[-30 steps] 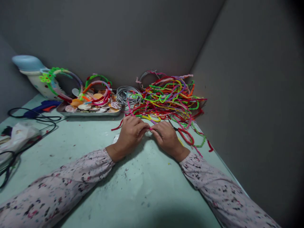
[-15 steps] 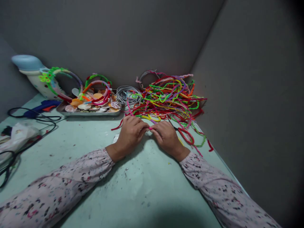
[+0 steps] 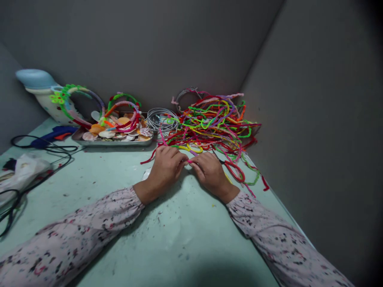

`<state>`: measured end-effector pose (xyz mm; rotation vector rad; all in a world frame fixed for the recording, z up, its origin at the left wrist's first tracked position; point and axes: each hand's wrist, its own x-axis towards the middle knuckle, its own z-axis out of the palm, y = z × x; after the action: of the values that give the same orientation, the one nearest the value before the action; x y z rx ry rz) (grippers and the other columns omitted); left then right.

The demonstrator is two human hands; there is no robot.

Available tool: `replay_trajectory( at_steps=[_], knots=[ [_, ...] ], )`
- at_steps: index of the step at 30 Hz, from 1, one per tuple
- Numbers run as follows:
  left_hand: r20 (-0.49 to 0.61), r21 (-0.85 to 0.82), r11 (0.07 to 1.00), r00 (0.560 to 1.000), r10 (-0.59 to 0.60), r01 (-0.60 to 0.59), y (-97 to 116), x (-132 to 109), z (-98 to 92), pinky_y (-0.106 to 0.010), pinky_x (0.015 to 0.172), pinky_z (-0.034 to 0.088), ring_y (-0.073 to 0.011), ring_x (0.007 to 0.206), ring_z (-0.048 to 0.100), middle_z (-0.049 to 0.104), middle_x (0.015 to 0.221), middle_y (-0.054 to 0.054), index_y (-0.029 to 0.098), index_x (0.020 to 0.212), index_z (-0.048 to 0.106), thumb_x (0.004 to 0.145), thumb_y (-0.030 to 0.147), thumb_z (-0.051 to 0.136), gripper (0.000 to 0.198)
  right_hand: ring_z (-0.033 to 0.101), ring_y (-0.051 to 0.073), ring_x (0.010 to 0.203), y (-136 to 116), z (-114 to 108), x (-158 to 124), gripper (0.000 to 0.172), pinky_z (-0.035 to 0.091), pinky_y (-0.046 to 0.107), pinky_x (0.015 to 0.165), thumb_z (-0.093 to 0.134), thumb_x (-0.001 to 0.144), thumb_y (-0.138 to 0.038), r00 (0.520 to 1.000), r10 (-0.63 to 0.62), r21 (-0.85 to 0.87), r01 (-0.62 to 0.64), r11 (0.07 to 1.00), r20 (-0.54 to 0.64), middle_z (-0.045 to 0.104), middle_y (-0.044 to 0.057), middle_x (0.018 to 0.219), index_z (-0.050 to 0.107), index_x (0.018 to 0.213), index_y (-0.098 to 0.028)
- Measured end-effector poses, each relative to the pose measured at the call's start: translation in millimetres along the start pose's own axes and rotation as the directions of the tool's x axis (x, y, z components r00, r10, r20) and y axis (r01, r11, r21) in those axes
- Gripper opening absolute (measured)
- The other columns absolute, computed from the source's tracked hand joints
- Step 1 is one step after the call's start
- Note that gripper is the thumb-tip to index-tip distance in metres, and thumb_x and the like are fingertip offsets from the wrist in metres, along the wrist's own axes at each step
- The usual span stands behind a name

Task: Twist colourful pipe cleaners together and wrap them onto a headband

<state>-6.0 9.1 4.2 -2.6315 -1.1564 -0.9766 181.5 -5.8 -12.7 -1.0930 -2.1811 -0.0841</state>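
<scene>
Above tabletop (image 3: 173,235), pink strand (image 3: 189,161) is finger-pinched by left hand (image 3: 167,167) and right hand (image 3: 209,171), seemingly being shaped; steadiness is needed next.

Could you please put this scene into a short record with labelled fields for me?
Left hand: fingertips pinching a pink pipe cleaner
Right hand: fingertips pinching the same piece, close to the left hand
Scissors: red-handled, beside the right hand
Pile of pipe cleaners: many colours, tangled, beyond the hands
Wire coil: between the pile and the tray
Tray contents: shells
Far left: blue-lidded container
Surface: pale green table
</scene>
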Motion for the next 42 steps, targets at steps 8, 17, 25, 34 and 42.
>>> replay_trajectory(
  at_steps=[8, 17, 25, 34, 42],
  knots=[
    [0.031, 0.029, 0.999, 0.999, 0.016, -0.017, -0.8, -0.9, 0.1, -0.04, 0.083, 0.033, -0.0216, 0.084, 0.051, 0.062, 0.083, -0.005, 0.018, 0.087, 0.062, 0.09, 0.024, 0.051, 0.014, 0.054, 0.021, 0.089, 0.5, 0.7, -1.2, 0.016, 0.041, 0.037, 0.082, 0.046, 0.095, -0.027, 1.0, -0.017, -0.019, 0.018, 1.0, 0.016, 0.064, 0.006, 0.09, 0.061, 0.096, -0.02],
    [0.098, 0.013, 1.0, 0.995, 0.013, -0.015, -0.8, -0.4, -0.2, -0.041, 0.082, 0.033, -0.0223, 0.083, 0.051, 0.062, 0.082, -0.006, 0.017, 0.087, 0.062, 0.09, 0.023, 0.05, 0.014, 0.054, 0.021, 0.089, 0.5, 0.8, -1.5, 0.016, 0.04, 0.037, 0.082, 0.046, 0.095, -0.026, 0.999, -0.036, -0.037, 0.038, 0.999, 0.041, 0.064, 0.006, 0.089, 0.061, 0.095, -0.019],
    [0.159, 0.052, 0.999, 0.987, -0.009, 0.0, 4.9, 2.0, -5.6, -0.043, 0.086, 0.032, -0.0228, 0.085, 0.051, 0.062, 0.085, -0.007, 0.016, 0.088, 0.064, 0.092, 0.027, 0.045, 0.022, 0.054, 0.02, 0.088, 0.4, 1.7, -2.3, 0.016, 0.04, 0.036, 0.082, 0.047, 0.095, -0.027, 0.997, -0.05, -0.052, 0.053, 0.997, 0.056, 0.065, 0.006, 0.088, 0.061, 0.093, -0.019],
    [0.218, 0.148, 0.988, 0.976, 0.018, -0.051, 4.8, 4.3, -6.0, -0.043, 0.084, 0.031, -0.0228, 0.081, 0.051, 0.061, 0.081, -0.006, 0.016, 0.082, 0.064, 0.091, 0.022, 0.046, 0.021, 0.053, 0.021, 0.088, -1.6, -1.6, -1.7, 0.018, 0.039, 0.036, 0.082, 0.044, 0.095, -0.026, 0.994, -0.059, -0.073, 0.065, 0.995, 0.089, 0.064, 0.006, 0.087, 0.06, 0.09, -0.018],
    [0.239, 0.164, 0.983, 0.97, 0.046, -0.086, 3.1, 4.1, -2.5, -0.042, 0.079, 0.031, -0.0235, 0.08, 0.049, 0.06, 0.08, -0.006, 0.016, 0.079, 0.062, 0.09, 0.021, 0.046, 0.02, 0.052, 0.021, 0.088, 1.9, 1.3, -3.7, 0.019, 0.04, 0.037, 0.083, 0.044, 0.095, -0.026, 0.994, -0.067, -0.059, 0.072, 0.996, 0.09, 0.063, 0.007, 0.087, 0.06, 0.09, -0.019]
  ],
)
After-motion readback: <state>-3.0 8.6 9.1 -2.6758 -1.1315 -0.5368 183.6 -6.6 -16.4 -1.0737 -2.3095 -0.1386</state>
